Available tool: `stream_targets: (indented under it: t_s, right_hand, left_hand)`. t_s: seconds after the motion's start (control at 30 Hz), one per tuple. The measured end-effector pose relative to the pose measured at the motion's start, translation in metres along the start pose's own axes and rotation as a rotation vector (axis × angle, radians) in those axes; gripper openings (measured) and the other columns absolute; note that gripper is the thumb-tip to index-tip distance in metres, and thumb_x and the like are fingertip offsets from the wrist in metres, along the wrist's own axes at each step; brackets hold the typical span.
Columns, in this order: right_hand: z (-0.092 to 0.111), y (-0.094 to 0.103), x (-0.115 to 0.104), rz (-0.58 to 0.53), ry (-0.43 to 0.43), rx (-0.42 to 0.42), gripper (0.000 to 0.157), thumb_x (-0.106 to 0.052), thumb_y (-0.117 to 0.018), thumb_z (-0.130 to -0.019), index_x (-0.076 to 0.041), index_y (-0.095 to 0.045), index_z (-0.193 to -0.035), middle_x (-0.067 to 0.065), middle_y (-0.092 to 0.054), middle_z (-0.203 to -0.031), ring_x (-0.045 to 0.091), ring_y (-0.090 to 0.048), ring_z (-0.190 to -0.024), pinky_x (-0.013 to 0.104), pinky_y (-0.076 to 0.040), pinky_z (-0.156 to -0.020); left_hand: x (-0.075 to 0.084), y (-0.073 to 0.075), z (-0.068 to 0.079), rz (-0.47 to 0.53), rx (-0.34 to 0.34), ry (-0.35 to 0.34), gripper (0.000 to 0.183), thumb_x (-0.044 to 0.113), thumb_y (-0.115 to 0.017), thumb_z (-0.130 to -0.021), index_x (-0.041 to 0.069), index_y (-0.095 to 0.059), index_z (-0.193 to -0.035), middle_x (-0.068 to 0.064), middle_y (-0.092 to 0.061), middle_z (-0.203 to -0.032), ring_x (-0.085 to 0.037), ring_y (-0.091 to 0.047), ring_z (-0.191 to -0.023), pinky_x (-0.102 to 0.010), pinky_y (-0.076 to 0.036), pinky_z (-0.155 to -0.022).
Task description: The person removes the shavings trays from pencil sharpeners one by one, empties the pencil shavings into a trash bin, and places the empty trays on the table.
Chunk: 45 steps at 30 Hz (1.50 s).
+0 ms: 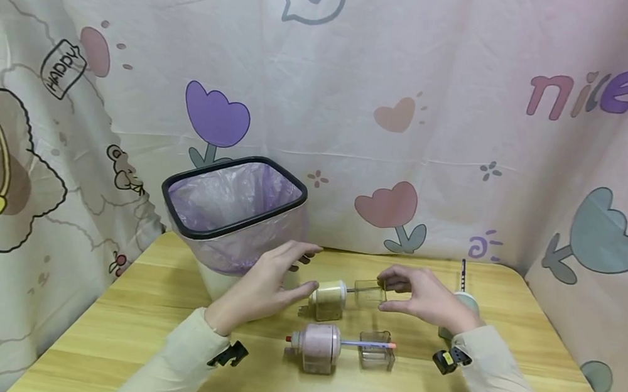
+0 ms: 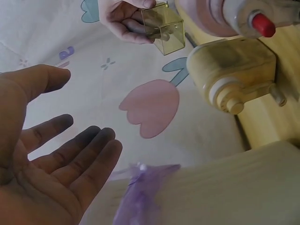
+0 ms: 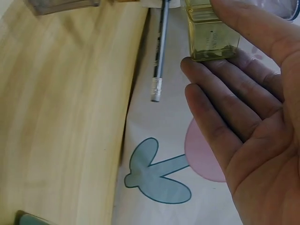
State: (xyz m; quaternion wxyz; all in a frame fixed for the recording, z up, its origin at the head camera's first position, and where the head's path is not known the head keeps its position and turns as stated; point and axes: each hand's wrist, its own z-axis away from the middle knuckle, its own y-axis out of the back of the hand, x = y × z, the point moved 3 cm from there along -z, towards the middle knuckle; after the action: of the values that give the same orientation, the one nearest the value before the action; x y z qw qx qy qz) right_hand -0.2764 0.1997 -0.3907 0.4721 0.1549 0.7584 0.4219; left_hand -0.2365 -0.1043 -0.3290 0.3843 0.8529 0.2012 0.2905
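My right hand point(image 1: 424, 293) pinches a see-through yellow shavings drawer point(image 1: 368, 294) between thumb and fingertips. In the left wrist view the drawer point(image 2: 169, 33) shows as a small box with an open top. A yellow pencil sharpener point(image 1: 329, 300) stands between my hands, a dark pencil point(image 3: 160, 56) sticking out of it toward the drawer. Close to this sharpener's left side is my left hand point(image 1: 268, 283), its fingers spread and holding nothing. Dark smudges mark its fingertips point(image 2: 107, 140).
Nearer me stands a pink sharpener point(image 1: 319, 348) with a blue-purple pencil point(image 1: 359, 343) in it, above a clear drawer point(image 1: 377, 355). A lined bin point(image 1: 231, 232) is at the back left. A green sharpener point(image 1: 468, 301) with an upright pencil point(image 1: 462, 274) sits behind my right wrist.
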Motion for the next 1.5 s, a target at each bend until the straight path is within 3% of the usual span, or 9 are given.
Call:
stream_targets:
  t_s: [0.67, 0.9, 1.13, 1.5]
  right_hand:
    - [0.004, -0.021, 0.019, 0.010, 0.000, -0.050, 0.053, -0.028, -0.082, -0.083, -0.007, -0.062, -0.126, 0.008, -0.071, -0.121, 0.024, -0.069, -0.109, 0.041, -0.056, -0.097]
    - [0.005, -0.023, 0.027, -0.010, -0.026, -0.083, 0.054, -0.029, -0.081, -0.083, -0.004, -0.061, -0.127, 0.010, -0.070, -0.122, 0.026, -0.068, -0.111, 0.044, -0.055, -0.098]
    - [0.003, -0.028, 0.032, -0.018, -0.072, -0.103, 0.053, -0.027, -0.081, -0.083, -0.007, -0.061, -0.128, 0.006, -0.069, -0.123, 0.023, -0.067, -0.112, 0.042, -0.055, -0.099]
    - [0.001, -0.035, 0.038, -0.022, -0.065, -0.120, 0.053, -0.026, -0.081, -0.083, -0.005, -0.060, -0.128, 0.009, -0.069, -0.125, 0.024, -0.067, -0.114, 0.041, -0.054, -0.100]
  left_hand:
    - [-0.005, -0.033, -0.012, 0.019, -0.143, 0.039, 0.055, 0.031, -0.074, -0.090, 0.018, -0.053, -0.140, 0.000, -0.063, -0.132, -0.017, -0.065, -0.108, -0.031, -0.056, -0.092]
    - [-0.005, -0.040, -0.016, 0.012, -0.166, 0.022, 0.056, 0.031, -0.074, -0.091, 0.015, -0.053, -0.140, -0.002, -0.063, -0.133, -0.022, -0.066, -0.108, -0.033, -0.056, -0.092]
    - [-0.004, -0.045, -0.019, -0.006, -0.177, 0.023, 0.054, 0.031, -0.074, -0.090, 0.017, -0.054, -0.139, -0.001, -0.063, -0.133, -0.019, -0.065, -0.110, -0.033, -0.055, -0.094]
    - [0.001, -0.052, -0.023, -0.031, -0.212, 0.025, 0.054, 0.032, -0.072, -0.090, 0.016, -0.054, -0.139, -0.002, -0.063, -0.131, -0.017, -0.064, -0.114, -0.033, -0.055, -0.097]
